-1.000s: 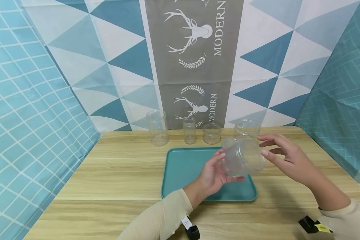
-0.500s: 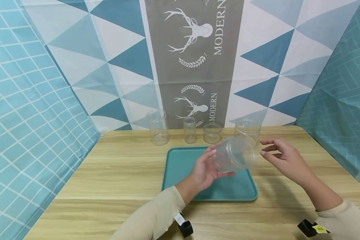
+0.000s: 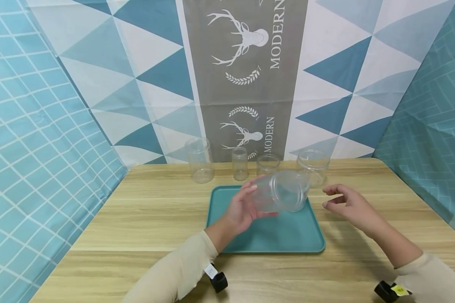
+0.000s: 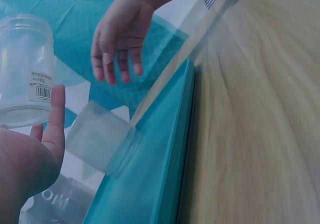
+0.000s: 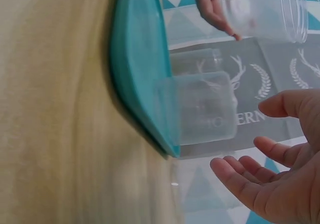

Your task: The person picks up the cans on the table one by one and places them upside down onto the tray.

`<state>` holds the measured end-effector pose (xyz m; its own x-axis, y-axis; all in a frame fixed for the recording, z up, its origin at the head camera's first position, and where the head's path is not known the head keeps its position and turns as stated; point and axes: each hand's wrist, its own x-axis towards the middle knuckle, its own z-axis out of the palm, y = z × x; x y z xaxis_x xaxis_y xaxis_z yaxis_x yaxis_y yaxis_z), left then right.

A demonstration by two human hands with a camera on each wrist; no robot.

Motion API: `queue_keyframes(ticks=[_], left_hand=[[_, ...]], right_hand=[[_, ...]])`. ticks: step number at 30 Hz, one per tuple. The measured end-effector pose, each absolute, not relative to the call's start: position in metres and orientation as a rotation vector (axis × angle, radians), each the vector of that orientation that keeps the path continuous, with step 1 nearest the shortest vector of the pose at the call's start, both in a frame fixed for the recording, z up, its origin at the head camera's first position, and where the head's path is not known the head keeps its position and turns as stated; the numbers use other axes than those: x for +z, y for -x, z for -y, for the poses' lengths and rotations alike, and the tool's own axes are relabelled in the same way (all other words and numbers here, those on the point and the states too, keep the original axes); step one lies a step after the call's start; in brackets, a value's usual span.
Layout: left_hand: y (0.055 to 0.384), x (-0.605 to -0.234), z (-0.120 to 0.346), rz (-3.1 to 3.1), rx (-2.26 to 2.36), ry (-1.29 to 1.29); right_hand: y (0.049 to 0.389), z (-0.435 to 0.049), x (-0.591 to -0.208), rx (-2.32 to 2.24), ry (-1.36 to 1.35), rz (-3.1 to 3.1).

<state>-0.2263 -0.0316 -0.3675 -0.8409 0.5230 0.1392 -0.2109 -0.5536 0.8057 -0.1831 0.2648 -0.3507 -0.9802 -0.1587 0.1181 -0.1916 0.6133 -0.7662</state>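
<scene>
My left hand (image 3: 239, 212) holds a clear plastic jar (image 3: 264, 193) tilted on its side above the teal tray (image 3: 233, 242). Its fingers and thumb span the jar's base end, and the mouth points right. A barcode label (image 4: 40, 87) shows on the jar in the left wrist view. Another clear jar (image 5: 200, 109) stands mouth down on the tray's far right part; in the head view the held jar overlaps it. To the right of the tray, my right hand (image 3: 350, 208) hovers with loosely bent fingers, touching nothing.
Along the back of the wooden table (image 3: 155, 229) stand a tall clear jar (image 3: 200, 164), a narrow jar (image 3: 239, 165), a short jar (image 3: 268, 163) and a wide jar (image 3: 313, 164). A patterned cloth (image 3: 246, 63) hangs right behind them.
My left hand has moved left with the jar, away from the right hand. The right hand has shifted slightly left and down, and its fingers are no longer beside the held jar.
</scene>
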Motion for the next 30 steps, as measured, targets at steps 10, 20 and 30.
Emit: queue_keyframes(ticks=[10, 20, 30], left_hand=[[0.229, -0.363, 0.052, -1.271, 2.384, -0.481], [0.232, -0.359, 0.069, -1.396, 2.365, -0.475], [0.239, -0.358, 0.08, -1.547, 2.361, -0.353]], right_hand=[[0.19, -0.261, -0.365, 1.616, -0.221, 2.833], [0.195, -0.259, -0.375, 1.742, -0.158, 2.869], [0.201, -0.258, -0.384, 1.768, -0.125, 2.896]])
